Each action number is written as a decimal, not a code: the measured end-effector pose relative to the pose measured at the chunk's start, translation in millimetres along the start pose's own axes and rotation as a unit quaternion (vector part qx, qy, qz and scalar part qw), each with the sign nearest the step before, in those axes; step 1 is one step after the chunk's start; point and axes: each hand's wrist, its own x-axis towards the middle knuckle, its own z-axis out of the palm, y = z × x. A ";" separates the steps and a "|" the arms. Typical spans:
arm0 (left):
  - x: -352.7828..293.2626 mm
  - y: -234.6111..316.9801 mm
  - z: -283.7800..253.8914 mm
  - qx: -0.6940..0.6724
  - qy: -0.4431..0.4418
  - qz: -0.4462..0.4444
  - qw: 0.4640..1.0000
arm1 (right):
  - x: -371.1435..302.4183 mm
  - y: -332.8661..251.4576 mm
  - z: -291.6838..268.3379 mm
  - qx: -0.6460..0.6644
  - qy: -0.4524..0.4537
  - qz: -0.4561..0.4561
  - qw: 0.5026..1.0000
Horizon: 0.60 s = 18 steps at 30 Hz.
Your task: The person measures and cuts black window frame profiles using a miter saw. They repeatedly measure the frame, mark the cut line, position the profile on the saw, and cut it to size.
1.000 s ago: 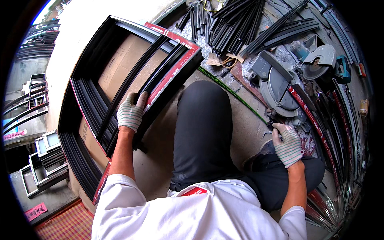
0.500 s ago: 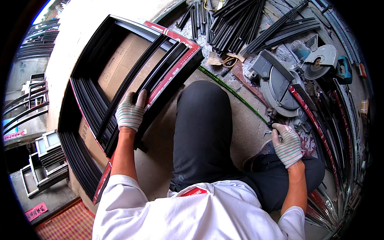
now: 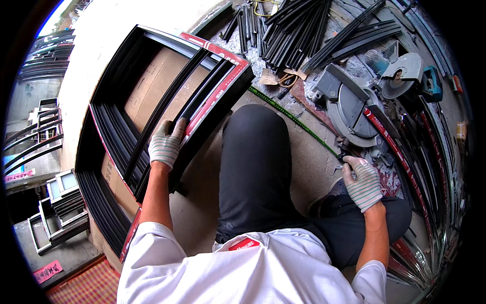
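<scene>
A large black frame (image 3: 178, 91) of long profiles with red-and-white film stands tilted at my left. My left hand (image 3: 164, 144), in a striped white glove, grips its near side bar, with the fingertips over the edge. My right hand (image 3: 363, 185), gloved alike, is at the right beside my folded leg. Its fingers are closed on the dark near end of a green tape measure (image 3: 295, 119). The green strip runs straight and slanting from that hand up to the frame's far right corner. My palm hides part of what this hand holds.
A mitre saw (image 3: 354, 109) sits on the floor at the right, with a circular saw blade (image 3: 400, 83) behind it. Black profile offcuts (image 3: 296, 38) are heaped at the back. Long film-covered strips (image 3: 430, 152) line the right side. Small frames (image 3: 55, 207) stand at the far left.
The view has shifted slightly, so the frame sits a little lower in the picture. Both hands keep their holds, and the green strip stays stretched out.
</scene>
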 end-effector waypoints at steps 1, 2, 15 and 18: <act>-2.2 5.9 -0.5 0.003 0.004 -0.009 1.000 | -0.1 0.2 -0.5 -0.002 -0.001 0.000 1.000; -1.3 5.6 1.3 -0.001 0.008 -0.011 1.000 | -0.1 0.3 -1.2 -0.005 -0.002 0.000 1.000; -3.3 -1.5 7.0 -0.016 0.063 0.004 0.998 | -0.8 -1.6 2.4 0.000 -0.015 0.017 1.000; -3.6 -5.1 10.1 -0.019 0.078 0.012 0.997 | -0.6 -2.2 1.7 -0.006 -0.027 0.018 0.999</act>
